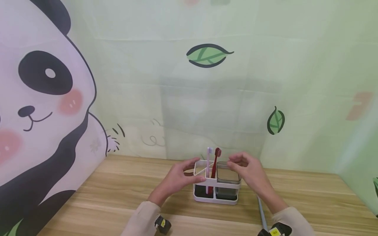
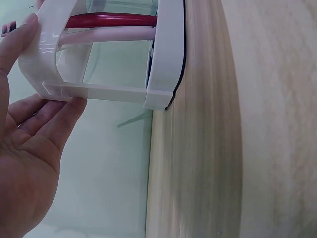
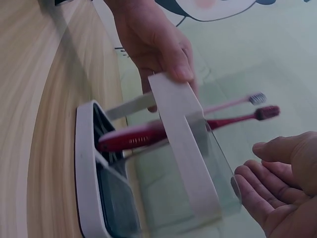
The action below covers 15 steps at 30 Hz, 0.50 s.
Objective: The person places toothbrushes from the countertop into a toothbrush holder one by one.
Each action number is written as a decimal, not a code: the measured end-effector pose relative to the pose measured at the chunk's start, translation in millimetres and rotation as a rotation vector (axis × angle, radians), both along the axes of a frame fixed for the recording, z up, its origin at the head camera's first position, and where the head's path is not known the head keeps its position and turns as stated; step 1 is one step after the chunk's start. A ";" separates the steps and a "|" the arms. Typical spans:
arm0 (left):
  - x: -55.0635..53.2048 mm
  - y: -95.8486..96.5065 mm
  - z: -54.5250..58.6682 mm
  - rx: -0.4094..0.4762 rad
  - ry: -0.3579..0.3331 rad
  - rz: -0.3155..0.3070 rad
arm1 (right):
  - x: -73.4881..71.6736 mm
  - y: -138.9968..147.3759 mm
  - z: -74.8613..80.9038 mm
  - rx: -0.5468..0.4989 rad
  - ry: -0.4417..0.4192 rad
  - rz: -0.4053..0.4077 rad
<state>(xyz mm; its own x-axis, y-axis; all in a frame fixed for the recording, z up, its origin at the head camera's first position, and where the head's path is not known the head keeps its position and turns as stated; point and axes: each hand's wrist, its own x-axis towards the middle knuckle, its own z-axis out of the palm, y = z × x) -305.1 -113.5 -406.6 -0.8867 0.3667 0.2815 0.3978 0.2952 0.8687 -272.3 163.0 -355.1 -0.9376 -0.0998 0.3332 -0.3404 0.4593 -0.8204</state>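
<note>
A white toothbrush holder with a dark base lining stands on the wooden table. My left hand grips the left end of its upper frame, thumb on the front and fingers around the far side. In the holder's left part a pink toothbrush and a red toothbrush stand upright, bristles up. A clear grey-tinted cup sits in the right part. Beside its rim is my right hand, fingers loosely bent and nothing between thumb and fingers. In the right wrist view, its fingertips are right at the cup's rim.
A slim blue-grey stick lies on the wooden table under my right forearm. Behind the table hangs a pale green cloth printed with leaves and a large panda. Both wrists wear small black devices.
</note>
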 end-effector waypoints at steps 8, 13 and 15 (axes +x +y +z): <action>0.1 -0.3 -1.1 -0.002 -0.001 0.006 | 5.8 23.2 -1.3 -0.026 -0.001 -0.038; 0.1 -0.5 -1.7 -0.010 -0.001 0.009 | 8.7 37.8 -5.3 -0.044 -0.027 -0.055; 0.3 -0.5 -1.6 -0.012 -0.005 0.009 | 9.9 44.0 -7.7 -0.034 -0.035 -0.066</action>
<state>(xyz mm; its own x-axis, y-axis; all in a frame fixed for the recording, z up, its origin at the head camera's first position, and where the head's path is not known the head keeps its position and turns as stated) -304.8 -114.0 -408.2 -0.8915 0.3620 0.2723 0.3904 0.3089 0.8673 -262.3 207.0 -362.8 -0.9529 -0.0269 0.3020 -0.2812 0.4515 -0.8468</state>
